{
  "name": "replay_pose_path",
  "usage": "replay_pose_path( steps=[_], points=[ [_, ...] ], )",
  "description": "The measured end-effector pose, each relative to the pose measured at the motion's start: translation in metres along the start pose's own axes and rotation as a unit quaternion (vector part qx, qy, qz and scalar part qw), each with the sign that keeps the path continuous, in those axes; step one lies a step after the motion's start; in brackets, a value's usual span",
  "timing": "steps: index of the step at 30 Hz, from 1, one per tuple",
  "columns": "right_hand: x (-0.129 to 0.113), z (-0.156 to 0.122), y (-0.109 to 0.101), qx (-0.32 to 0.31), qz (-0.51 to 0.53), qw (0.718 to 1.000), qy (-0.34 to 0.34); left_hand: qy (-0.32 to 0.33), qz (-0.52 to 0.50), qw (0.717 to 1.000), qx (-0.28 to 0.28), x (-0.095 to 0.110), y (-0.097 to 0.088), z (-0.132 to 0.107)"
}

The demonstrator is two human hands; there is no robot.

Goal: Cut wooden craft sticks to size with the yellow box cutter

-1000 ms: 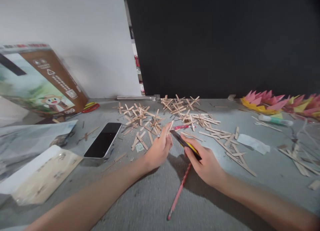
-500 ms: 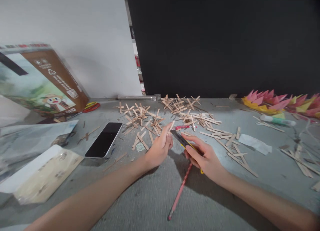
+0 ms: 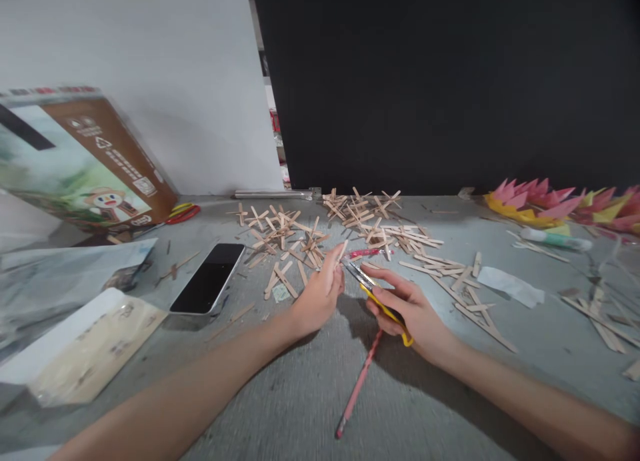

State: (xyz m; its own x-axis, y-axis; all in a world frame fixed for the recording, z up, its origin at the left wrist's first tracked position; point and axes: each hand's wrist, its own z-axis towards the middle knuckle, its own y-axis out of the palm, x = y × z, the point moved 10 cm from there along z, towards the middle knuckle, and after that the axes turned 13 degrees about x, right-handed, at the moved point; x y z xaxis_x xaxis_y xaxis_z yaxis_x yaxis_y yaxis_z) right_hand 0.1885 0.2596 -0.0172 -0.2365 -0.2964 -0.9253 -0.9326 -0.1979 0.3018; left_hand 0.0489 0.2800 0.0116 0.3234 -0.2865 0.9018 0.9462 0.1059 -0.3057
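Observation:
My left hand (image 3: 320, 294) is closed around a wooden craft stick (image 3: 343, 250), whose pale tip pokes up past the fingers. Facing it, my right hand (image 3: 413, 314) grips a yellow and black utility knife (image 3: 383, 302). The knife's metal front end points up and left, close to the left fingertips; whether it touches the stick I cannot tell. Under the right hand lies a pink pencil (image 3: 357, 396) with a twisted pattern, its upper end hidden. Just beyond the hands is a red item in a clear wrapper (image 3: 364, 253).
Crossed craft sticks (image 3: 280, 231) and loose ones (image 3: 470, 294) cover the table's middle and right. A phone (image 3: 209, 279) and a packet (image 3: 95, 354) lie left, near scissors (image 3: 183, 213) and a printed bag (image 3: 95, 161). Pink and yellow paper flowers (image 3: 535, 204) and a glue stick (image 3: 555, 240) are right.
The utility knife has turned in my right hand, showing more of its yellow body and shiny metal front. My left hand has barely moved.

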Motion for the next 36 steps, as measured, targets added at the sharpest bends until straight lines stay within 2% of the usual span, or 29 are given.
replay_pose_path(
  steps=[15,22,27,30,33,35,36],
  points=[
    [0.01,-0.001,0.002,0.0,0.1,0.991,0.093,-0.019,-0.012,1.0,0.015,-0.005,-0.003,0.0],
    [0.016,0.001,0.002,-0.017,0.163,0.976,0.14,-0.03,-0.018,0.999,0.015,-0.003,-0.002,-0.001],
    [0.017,0.006,0.0,-0.051,0.167,0.972,0.155,-0.038,-0.037,0.999,0.012,-0.004,-0.001,0.0],
    [0.009,0.009,-0.003,-0.064,0.119,0.985,0.111,-0.066,-0.094,0.993,0.008,-0.01,0.002,0.002],
    [-0.011,0.017,-0.015,-0.029,0.005,0.999,-0.018,-0.107,-0.163,0.981,0.016,-0.016,0.002,0.006],
    [-0.035,0.019,-0.025,0.023,-0.12,0.981,-0.153,-0.126,-0.189,0.974,0.017,-0.019,0.002,0.007],
    [-0.047,0.018,-0.027,0.047,-0.189,0.955,-0.224,-0.134,-0.195,0.972,0.014,-0.02,0.003,0.007]
  ],
)
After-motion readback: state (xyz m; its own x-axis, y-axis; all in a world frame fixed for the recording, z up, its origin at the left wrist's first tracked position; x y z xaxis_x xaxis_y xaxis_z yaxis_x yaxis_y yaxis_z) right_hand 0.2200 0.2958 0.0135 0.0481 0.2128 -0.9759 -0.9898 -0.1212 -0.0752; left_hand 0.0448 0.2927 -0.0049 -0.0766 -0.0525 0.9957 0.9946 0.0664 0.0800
